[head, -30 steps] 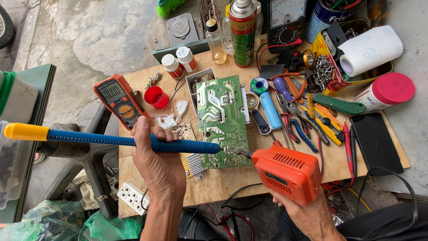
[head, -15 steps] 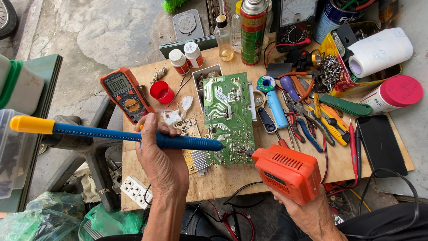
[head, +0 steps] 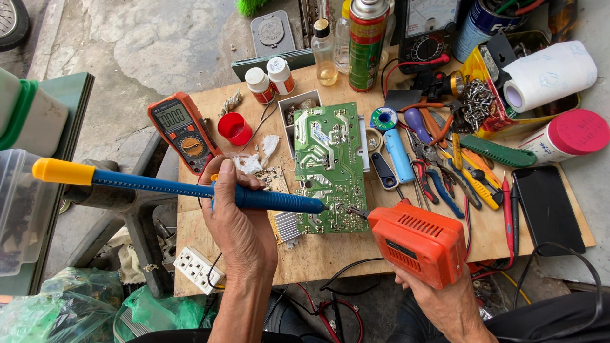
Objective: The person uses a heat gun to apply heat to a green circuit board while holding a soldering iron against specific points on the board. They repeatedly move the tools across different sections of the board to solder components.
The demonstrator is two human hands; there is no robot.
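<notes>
Two tools meet the green circuit board [head: 329, 166]: left-hand [head: 236, 222] pump [head: 190, 189], right-hand [head: 445, 298] iron [head: 416, 241].

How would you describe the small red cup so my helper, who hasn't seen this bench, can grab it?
Start at the wooden tabletop and find the orange multimeter near its left edge. Just right of it, left of the green circuit board, stands the small red cup. It is the only open, round red container there; the two nearby small bottles are white-capped.

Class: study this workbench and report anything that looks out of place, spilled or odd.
Crumpled white scraps lie loose by the green circuit board, and the white power strip hangs off the table's front edge. Tools are heaped, not spilled.
</notes>
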